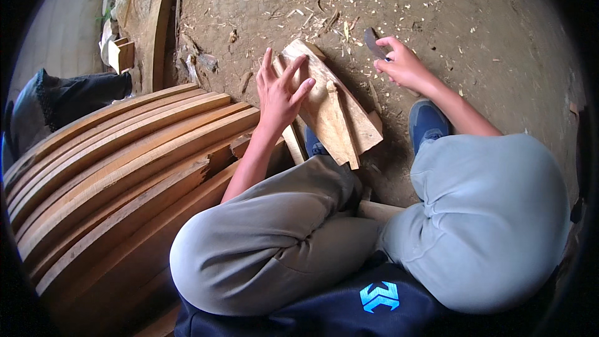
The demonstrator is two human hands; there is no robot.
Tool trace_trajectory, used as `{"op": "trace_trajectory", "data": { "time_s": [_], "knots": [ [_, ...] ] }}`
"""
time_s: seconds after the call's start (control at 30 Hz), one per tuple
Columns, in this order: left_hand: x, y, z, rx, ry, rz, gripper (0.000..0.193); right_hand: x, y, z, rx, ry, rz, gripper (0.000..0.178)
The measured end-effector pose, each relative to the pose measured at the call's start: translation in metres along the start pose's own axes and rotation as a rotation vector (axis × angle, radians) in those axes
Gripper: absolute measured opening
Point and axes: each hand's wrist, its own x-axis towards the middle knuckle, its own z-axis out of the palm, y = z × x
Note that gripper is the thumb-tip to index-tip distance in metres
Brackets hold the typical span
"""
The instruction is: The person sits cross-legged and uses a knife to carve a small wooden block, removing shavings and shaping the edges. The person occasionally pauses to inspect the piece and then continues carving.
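My left hand [277, 95] is spread over the upper left side of a pale wooden block [357, 111], its fingers apart and gripping nothing. Whether the fingertips touch the wood is hard to tell. A thinner, rough-split piece of wood [334, 130] lies along the block's face. To the right of the wood, apart from it, my right hand [402, 67] is closed around a knife. The knife's dark, curved blade [372, 42] points up and away, and its handle is mostly hidden by my fingers.
Long stacked planks [134, 168] fill the left side, close to my left forearm. Dark cloth [87, 97] lies beyond them. Wood chips [331, 22] litter the dirt floor [262, 0]. My blue shoes [428, 123] flank the block, and my bent knees are close below.
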Motion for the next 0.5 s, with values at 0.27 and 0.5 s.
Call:
{"op": "trace_trajectory", "data": {
  "time_s": [0.27,0.5],
  "knots": [
    [-0.002,0.002,-0.005,0.122,-0.034,0.014,0.053,0.003,0.006,-0.002,-0.034,0.028,-0.112,0.053],
    [0.005,0.007,-0.005,0.099,-0.079,-0.011,0.057,-0.003,-0.004,0.002,-0.053,-0.072,-0.112,0.041]
  ]
}}
